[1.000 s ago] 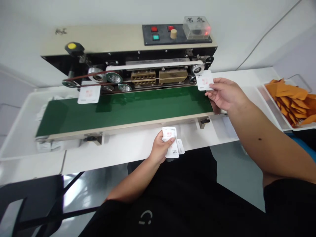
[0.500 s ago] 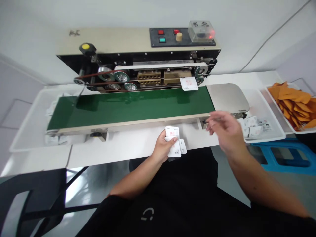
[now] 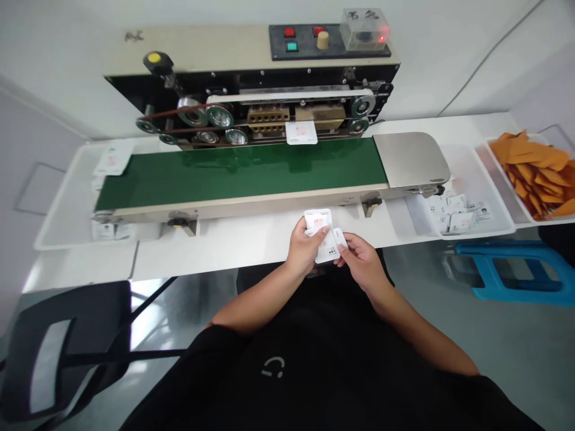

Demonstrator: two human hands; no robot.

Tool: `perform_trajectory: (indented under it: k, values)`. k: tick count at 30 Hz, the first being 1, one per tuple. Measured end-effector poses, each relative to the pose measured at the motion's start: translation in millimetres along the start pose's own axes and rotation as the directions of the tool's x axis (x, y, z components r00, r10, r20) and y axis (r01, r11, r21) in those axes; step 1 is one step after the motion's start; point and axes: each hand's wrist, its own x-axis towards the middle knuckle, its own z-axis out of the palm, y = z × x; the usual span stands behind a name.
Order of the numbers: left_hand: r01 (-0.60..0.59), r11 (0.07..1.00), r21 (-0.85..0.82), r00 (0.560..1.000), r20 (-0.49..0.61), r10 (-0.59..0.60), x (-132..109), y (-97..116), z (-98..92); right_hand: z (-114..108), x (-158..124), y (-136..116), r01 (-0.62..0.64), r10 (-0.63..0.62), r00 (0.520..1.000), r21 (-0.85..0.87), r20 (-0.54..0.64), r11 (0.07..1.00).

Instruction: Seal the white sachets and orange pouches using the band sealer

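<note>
This side of the green belt (image 3: 251, 176), your left hand (image 3: 302, 248) clasps fanned white packets (image 3: 327, 250) under its thumb; your right hand (image 3: 363, 263) pinches the rightmost. One packet (image 3: 114, 160) lies at the belt's left end; another packet (image 3: 301, 134) overhangs its far edge, against the machine (image 3: 202, 48).

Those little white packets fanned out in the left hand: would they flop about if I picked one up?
Probably not much: the white packets look fairly stiff, jutting past the left hand without visibly drooping. They seem light, being small and thin. Their smooth-looking, overlapping faces might slide over one another if gripped loosely.
</note>
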Motion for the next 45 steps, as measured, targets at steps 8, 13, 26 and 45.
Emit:
perform_trajectory:
  k: [8,13,26,45]
  values:
    - [-0.023,0.999,-0.044,0.999,-0.042,0.021,-1.6,0.6,-1.8,-2.5,2.1,-1.2,0.044,-0.031,0.979,0.059,-0.199,0.997]
    - [-0.01,1.0,-0.029,1.0,0.012,0.01,-4.8,-2.9,-3.9,-1.9,10.2,-3.8,0.07,0.02,0.941,0.252,-0.338,0.965]
    - [-0.018,0.998,-0.065,0.999,-0.052,0.015,1.6,4.9,-5.4,-0.2,22.2,-20.5,-0.077,0.132,0.977,0.301,-0.167,0.95]
    - [0.04,0.999,-0.019,0.997,-0.06,-0.041,4.2,-3.7,-25.2,-42.0,28.4,-40.0,0.176,-0.157,0.948,0.047,-0.277,0.983]
